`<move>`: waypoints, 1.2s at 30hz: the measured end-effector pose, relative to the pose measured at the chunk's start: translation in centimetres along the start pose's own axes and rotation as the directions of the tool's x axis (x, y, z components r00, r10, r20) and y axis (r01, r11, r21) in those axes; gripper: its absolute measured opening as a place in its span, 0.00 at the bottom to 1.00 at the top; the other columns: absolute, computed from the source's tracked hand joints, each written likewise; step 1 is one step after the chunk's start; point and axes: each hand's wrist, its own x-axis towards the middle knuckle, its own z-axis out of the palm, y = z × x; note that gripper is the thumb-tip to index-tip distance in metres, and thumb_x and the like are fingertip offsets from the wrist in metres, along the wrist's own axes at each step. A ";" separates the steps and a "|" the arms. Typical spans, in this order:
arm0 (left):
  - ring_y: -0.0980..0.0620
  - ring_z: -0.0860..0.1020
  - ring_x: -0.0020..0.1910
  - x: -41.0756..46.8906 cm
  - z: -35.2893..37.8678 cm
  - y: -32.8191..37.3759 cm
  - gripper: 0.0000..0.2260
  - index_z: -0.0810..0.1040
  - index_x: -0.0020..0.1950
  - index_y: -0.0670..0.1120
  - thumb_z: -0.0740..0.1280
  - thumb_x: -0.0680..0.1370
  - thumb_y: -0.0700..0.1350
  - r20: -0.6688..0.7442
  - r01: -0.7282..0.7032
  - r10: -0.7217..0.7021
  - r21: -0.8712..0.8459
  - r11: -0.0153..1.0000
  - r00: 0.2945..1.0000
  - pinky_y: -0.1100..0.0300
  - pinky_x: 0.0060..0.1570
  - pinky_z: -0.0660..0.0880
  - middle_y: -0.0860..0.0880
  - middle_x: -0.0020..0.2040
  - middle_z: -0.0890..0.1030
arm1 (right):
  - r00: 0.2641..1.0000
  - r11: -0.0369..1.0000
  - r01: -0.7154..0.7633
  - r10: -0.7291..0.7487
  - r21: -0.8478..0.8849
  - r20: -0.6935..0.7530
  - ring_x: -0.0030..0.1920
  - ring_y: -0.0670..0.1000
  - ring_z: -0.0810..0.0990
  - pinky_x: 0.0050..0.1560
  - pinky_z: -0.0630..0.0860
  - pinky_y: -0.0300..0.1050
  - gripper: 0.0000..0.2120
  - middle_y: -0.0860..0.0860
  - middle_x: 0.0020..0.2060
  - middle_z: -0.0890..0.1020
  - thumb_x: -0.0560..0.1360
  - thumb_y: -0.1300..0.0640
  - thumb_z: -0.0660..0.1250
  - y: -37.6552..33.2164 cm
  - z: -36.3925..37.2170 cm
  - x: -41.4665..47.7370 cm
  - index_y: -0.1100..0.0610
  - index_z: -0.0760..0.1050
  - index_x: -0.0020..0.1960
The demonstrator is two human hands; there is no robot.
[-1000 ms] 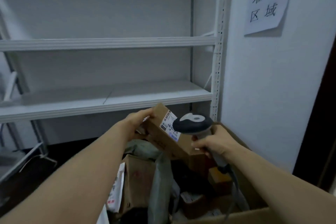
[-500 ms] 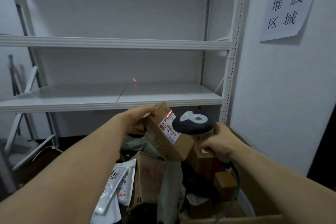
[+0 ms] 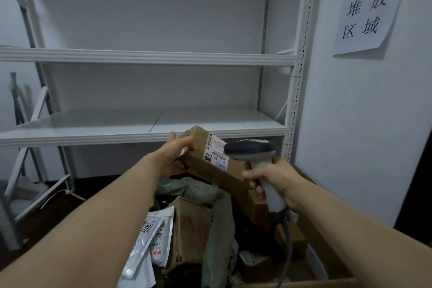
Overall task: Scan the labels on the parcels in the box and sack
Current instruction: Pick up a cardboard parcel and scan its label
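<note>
While gripping slim brown cardboard parcel [image 3: 210, 170] mid-frame by upper-left end, left hand [image 3: 171, 158] curled round it: long axis down-right, white printed label [image 3: 216, 151] up. Clasping grey pistol-grip barcode scanner [image 3: 251, 149] in right hand [image 3: 274, 179], head just right of label; likely needs aiming left-down.

**Both hands meet at the parcel**

The left hand [image 3: 174, 156] grips the left end of the brown parcel [image 3: 201, 163], thumb over its top face. Just right of the parcel, the right hand [image 3: 273, 180] is curled round the handle of a scanner [image 3: 250, 148]. Both bare forearms reach forward from below the parcel and converge on it.
</note>
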 end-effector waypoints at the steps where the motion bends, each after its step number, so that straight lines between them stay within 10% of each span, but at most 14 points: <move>1: 0.41 0.75 0.55 0.0 -0.1 -0.1 0.36 0.56 0.73 0.58 0.66 0.70 0.40 0.003 -0.008 0.009 -0.033 0.999 1.000 0.49 0.46 0.79 0.43 0.62 0.69 | 0.999 0.997 -0.042 0.042 0.065 0.001 0.26 0.49 0.72 0.27 0.71 0.40 0.04 0.55 0.28 0.77 0.71 0.64 0.71 0.0 0.0 0.0 0.63 0.76 0.44; 7: 0.38 0.75 0.59 0.5 -0.3 -0.6 0.47 0.61 0.71 0.57 0.70 0.52 0.42 -0.013 -0.009 0.008 -0.123 0.992 1.000 0.44 0.52 0.78 0.37 0.64 0.70 | 0.979 0.957 -0.205 0.197 0.207 0.058 0.26 0.49 0.70 0.25 0.70 0.38 0.04 0.54 0.28 0.74 0.72 0.65 0.69 -0.2 -0.1 0.2 0.62 0.74 0.39; 19: 0.40 0.74 0.56 0.4 0.5 -0.8 0.28 0.61 0.66 0.52 0.63 0.69 0.37 -0.071 -0.029 0.020 -0.133 0.991 0.997 0.48 0.51 0.78 0.38 0.59 0.71 | 0.970 0.950 -0.245 0.237 0.196 0.063 0.25 0.48 0.69 0.24 0.69 0.37 0.03 0.53 0.27 0.74 0.72 0.66 0.68 -0.4 0.2 0.6 0.61 0.75 0.41; 25: 0.42 0.74 0.53 0.5 0.3 -1.2 0.34 0.58 0.72 0.54 0.64 0.68 0.38 -0.096 -0.016 0.005 -0.115 0.993 0.995 0.53 0.36 0.77 0.38 0.62 0.69 | 0.969 0.946 -0.246 0.238 0.211 0.065 0.25 0.48 0.70 0.24 0.70 0.38 0.03 0.53 0.27 0.74 0.71 0.67 0.69 -0.2 0.3 1.0 0.62 0.75 0.41; 31: 0.41 0.75 0.50 0.4 -0.7 -1.7 0.44 0.43 0.77 0.58 0.66 0.71 0.38 -0.219 -0.029 0.003 -0.113 0.993 0.976 0.49 0.42 0.79 0.40 0.66 0.65 | 0.971 0.944 -0.238 0.237 0.228 0.030 0.26 0.48 0.73 0.25 0.72 0.38 0.06 0.55 0.28 0.78 0.70 0.67 0.72 0.9 1.0 2.1 0.64 0.75 0.38; 36: 0.36 0.73 0.59 2.2 -5.6 -4.7 0.65 0.35 0.67 0.73 0.79 0.47 0.51 -0.478 0.113 -0.051 0.102 0.988 0.877 0.42 0.47 0.79 0.39 0.70 0.61 | 0.938 0.910 -0.317 0.342 0.267 -0.052 0.33 0.54 0.78 0.28 0.76 0.45 0.07 0.60 0.34 0.79 0.68 0.74 0.71 4.3 2.3 5.2 0.68 0.75 0.43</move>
